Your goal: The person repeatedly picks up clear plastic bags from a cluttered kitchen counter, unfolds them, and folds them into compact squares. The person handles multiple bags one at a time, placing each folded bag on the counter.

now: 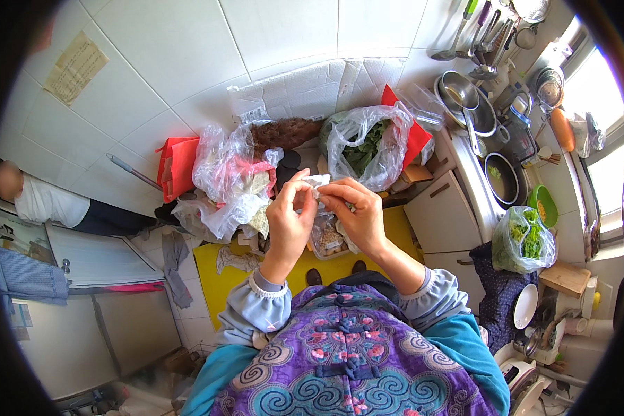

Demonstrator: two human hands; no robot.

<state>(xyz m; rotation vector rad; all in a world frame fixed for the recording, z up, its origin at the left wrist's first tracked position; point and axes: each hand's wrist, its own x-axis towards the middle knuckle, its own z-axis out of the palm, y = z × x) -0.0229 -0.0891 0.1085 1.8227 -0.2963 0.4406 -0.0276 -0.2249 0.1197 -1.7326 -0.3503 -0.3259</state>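
Observation:
My left hand [293, 212] and my right hand [358, 210] are raised before my chest, their fingertips pinching a small white piece [317, 180] that looks like paper or thin plastic. The fingers partly cover it. Below, on the yellow floor mat [213, 265], a clear plastic container [326, 239] holds small brownish pieces, partly hidden by my hands. Beyond my left hand lie crumpled clear plastic bags [221, 177] with pinkish contents. Beyond my right hand stands a clear bag of leafy greens [366, 148].
Red bags [179, 167] lean by the tiled wall. On the right, a counter bears a pan [501, 178], a green bowl [544, 206], a bag of greens [524, 240] and a wooden board [566, 278]. Another person [57, 203] is at the far left, near a white cabinet.

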